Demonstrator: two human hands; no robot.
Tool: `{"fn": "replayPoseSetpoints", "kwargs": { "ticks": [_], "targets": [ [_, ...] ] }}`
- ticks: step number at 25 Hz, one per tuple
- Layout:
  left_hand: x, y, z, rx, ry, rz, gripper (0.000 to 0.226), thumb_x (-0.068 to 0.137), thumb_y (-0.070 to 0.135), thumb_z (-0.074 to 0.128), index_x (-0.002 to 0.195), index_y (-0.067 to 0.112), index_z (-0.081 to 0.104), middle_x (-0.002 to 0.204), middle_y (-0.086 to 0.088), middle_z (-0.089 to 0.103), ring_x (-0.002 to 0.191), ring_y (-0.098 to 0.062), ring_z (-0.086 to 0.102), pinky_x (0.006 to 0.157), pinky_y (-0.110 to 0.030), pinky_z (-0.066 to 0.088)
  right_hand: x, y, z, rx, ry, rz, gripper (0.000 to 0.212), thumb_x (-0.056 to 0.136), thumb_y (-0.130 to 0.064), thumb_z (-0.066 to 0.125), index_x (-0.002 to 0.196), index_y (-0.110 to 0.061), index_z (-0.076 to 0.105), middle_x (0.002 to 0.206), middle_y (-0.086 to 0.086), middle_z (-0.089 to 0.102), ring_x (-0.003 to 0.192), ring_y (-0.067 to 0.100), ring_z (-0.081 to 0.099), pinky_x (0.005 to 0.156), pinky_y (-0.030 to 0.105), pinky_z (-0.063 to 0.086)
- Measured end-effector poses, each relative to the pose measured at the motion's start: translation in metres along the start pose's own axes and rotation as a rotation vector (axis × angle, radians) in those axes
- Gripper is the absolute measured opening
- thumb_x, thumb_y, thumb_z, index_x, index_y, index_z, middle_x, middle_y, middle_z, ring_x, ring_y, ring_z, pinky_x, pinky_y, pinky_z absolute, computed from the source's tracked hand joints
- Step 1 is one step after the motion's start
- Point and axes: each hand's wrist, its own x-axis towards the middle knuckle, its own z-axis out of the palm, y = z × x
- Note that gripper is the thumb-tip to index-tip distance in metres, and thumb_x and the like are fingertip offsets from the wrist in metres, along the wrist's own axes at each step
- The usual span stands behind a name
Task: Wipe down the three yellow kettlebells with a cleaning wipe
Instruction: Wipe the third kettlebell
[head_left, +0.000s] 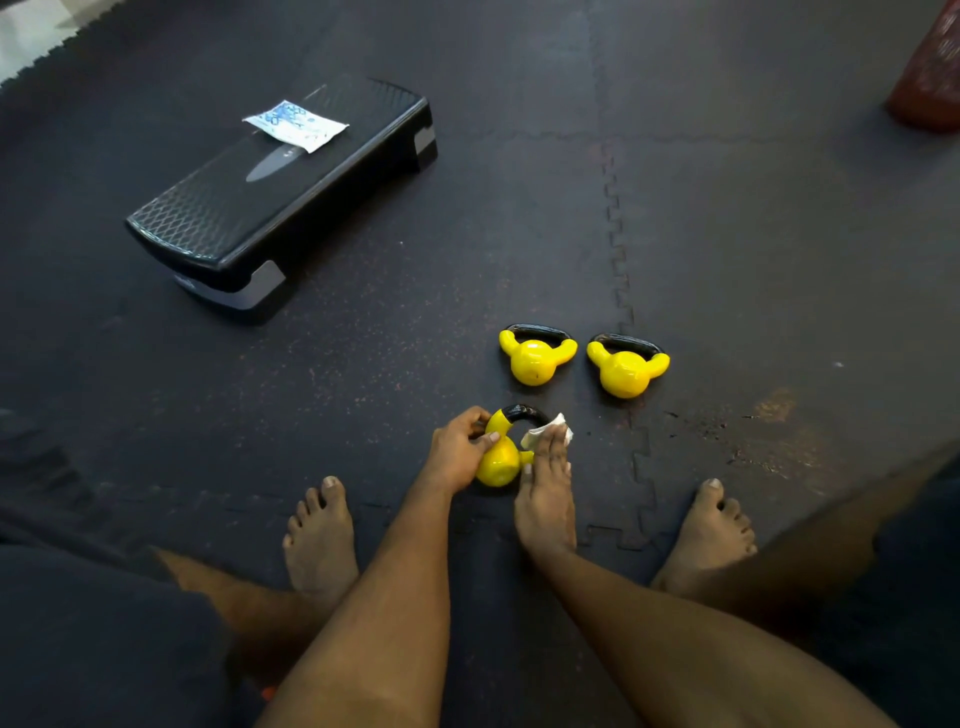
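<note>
Grips nearest glossy yellow black-handled kettlebell (497, 464) in curled left hand (460, 452), steadying it on dark rubber mat (363, 389); presses crumpled white wipe (551, 432) onto handle under flat-fingered right hand (545, 493).

Left hand (457, 452) grips the near kettlebell (496, 462) by the left side of its handle, and the right hand (545, 499) presses a white wipe (540, 431) against the handle's right side, down on the dark floor mat (779, 260) between two bare feet (319, 535). Just beyond, two more kettlebells (535, 358) sit side by side, apart from each other. Far left, a black step (280, 208) carries a wipe packet (295, 126) on top.
</note>
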Motion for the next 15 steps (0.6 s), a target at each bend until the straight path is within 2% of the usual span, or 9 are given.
{"fn": "replayPoseSetpoints", "kwargs": {
  "ticks": [5, 8, 11, 13, 15],
  "targets": [
    [0.002, 0.000, -0.001, -0.022, -0.006, 0.000, 0.011, 0.088, 0.016, 0.067, 0.096, 0.022, 0.064, 0.103, -0.002, 0.071, 0.099, -0.016, 0.067, 0.091, -0.031, 0.052, 0.005, -0.033, 0.002, 0.004, 0.015, -0.181, 0.062, 0.103, -0.017, 0.032, 0.155, -0.025, 0.000, 0.162, -0.006, -0.011, 0.148, 0.007, -0.014, 0.122, 0.032, -0.003],
    [0.002, 0.001, -0.001, -0.001, -0.005, 0.005, 0.011, 0.088, 0.017, 0.067, 0.098, 0.019, 0.064, 0.103, -0.002, 0.071, 0.097, -0.015, 0.066, 0.090, -0.030, 0.052, 0.006, -0.019, 0.000, -0.075, 0.013, -0.198, 0.063, 0.102, -0.015, 0.033, 0.155, -0.027, 0.000, 0.162, -0.008, -0.010, 0.148, 0.006, -0.011, 0.122, 0.034, 0.000],
    [0.001, 0.001, -0.002, 0.031, -0.009, -0.004, 0.012, 0.088, 0.019, 0.066, 0.100, 0.019, 0.063, 0.106, -0.002, 0.070, 0.098, -0.014, 0.064, 0.089, -0.027, 0.048, -0.003, 0.007, -0.001, -0.007, -0.017, 0.011, 0.065, 0.102, -0.016, 0.035, 0.154, -0.028, -0.002, 0.161, -0.011, -0.008, 0.149, 0.006, -0.005, 0.123, 0.038, 0.006],
    [0.000, 0.001, -0.002, 0.025, -0.017, -0.005, 0.012, 0.088, 0.019, 0.067, 0.099, 0.021, 0.063, 0.106, -0.002, 0.070, 0.099, -0.014, 0.064, 0.091, -0.028, 0.049, -0.005, 0.009, -0.004, 0.117, 0.004, 0.151, 0.062, 0.102, -0.015, 0.038, 0.154, -0.027, 0.008, 0.162, -0.006, 0.009, 0.148, 0.017, 0.016, 0.120, 0.034, 0.017],
    [-0.002, 0.000, -0.002, 0.016, -0.014, -0.006, 0.011, 0.087, 0.019, 0.067, 0.097, 0.022, 0.062, 0.105, -0.002, 0.071, 0.100, -0.015, 0.065, 0.093, -0.031, 0.050, 0.006, 0.001, -0.009, 0.243, 0.072, 0.309, 0.051, 0.102, -0.019, 0.041, 0.152, -0.021, 0.029, 0.154, 0.003, 0.035, 0.139, 0.026, 0.039, 0.111, 0.031, 0.031]
  ]
}}
